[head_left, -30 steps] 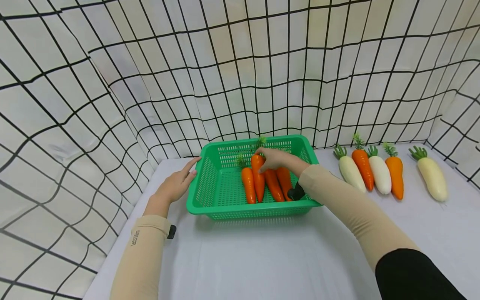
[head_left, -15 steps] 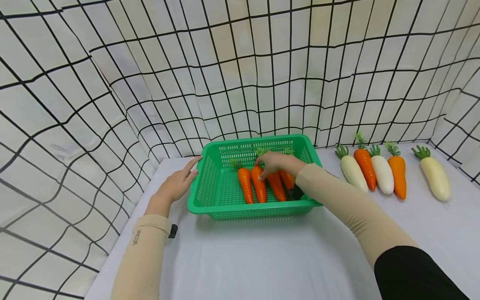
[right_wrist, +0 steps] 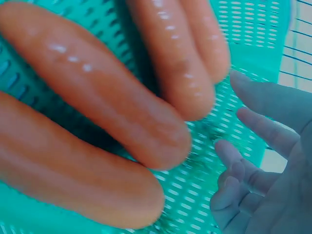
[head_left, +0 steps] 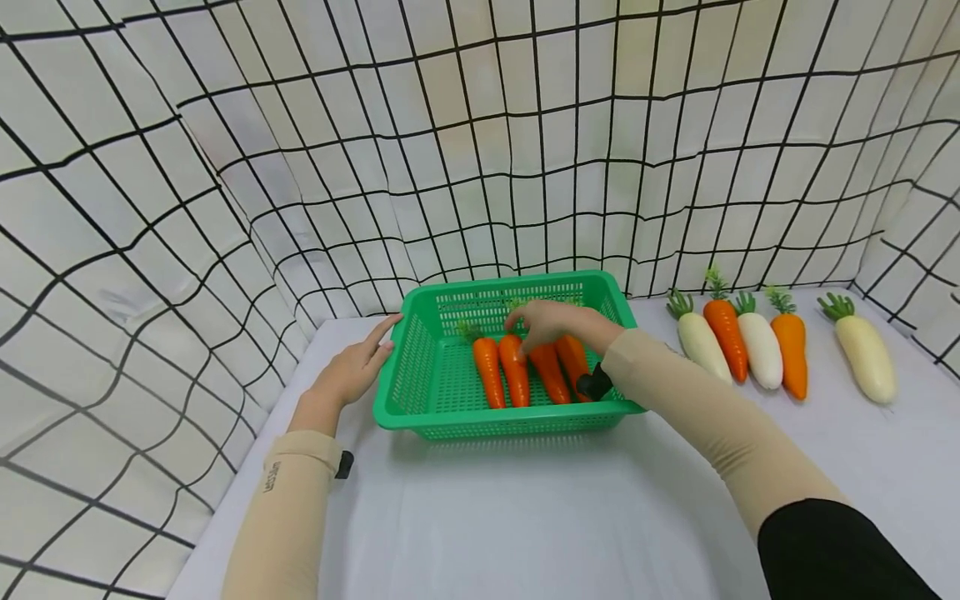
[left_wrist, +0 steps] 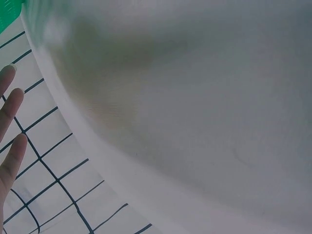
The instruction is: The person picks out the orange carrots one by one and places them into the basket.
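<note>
A green perforated basket [head_left: 510,422] stands on the white table, with several orange carrots [head_left: 488,372] lying side by side in its middle and right part. My right hand [head_left: 553,323] is inside the basket, over the leafy ends. In the right wrist view its thumb and fingers are apart, with nothing between them; the thumb tip lies close to a carrot [right_wrist: 207,44]. That carrot [head_left: 514,371] is second from the left in the head view. My left hand [head_left: 347,372] rests its extended fingers at the basket's left rim; the left wrist view catches only some fingertips [left_wrist: 12,112].
Right of the basket, carrots [head_left: 791,354] and white radishes [head_left: 763,350] lie in a row, with one radish [head_left: 866,358] set apart further right. A black net [head_left: 510,167] over white sheeting encloses the back and sides of the table [head_left: 495,517].
The second carrot from the left, raised in my right hand's grip earlier, now lies lowered in the basket, released. The leftmost carrot has shifted slightly left. My left hand stays put.
</note>
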`<state>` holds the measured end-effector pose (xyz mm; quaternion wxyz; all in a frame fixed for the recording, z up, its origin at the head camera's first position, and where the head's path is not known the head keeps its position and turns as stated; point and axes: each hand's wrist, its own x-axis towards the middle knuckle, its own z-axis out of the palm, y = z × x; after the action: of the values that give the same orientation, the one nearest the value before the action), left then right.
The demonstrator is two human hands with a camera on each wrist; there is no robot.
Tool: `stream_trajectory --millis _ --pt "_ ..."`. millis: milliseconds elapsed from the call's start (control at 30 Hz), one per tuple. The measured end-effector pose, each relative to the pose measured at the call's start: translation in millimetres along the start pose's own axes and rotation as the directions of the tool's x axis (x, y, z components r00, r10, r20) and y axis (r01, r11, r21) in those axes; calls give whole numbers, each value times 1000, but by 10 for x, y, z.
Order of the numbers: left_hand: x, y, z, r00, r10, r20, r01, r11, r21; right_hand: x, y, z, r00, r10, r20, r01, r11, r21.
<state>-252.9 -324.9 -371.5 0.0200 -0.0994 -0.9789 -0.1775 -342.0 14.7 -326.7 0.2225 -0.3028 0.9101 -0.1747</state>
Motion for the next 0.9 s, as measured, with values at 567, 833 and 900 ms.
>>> stream_trajectory --millis 567,833,900 --pt "-9 5 5 1000 7 -4 -7 1000 -3 -604 124 -346 972 -146 -182 179 968 176" --pt "-11 0 -2 1000 7 1 -8 1000 6 -972 377 -395 931 -179 -318 234 962 144" --pt "-5 1 -5 1000 11 -1 -11 1000 8 -1066 455 -406 918 -176 -356 234 964 129"
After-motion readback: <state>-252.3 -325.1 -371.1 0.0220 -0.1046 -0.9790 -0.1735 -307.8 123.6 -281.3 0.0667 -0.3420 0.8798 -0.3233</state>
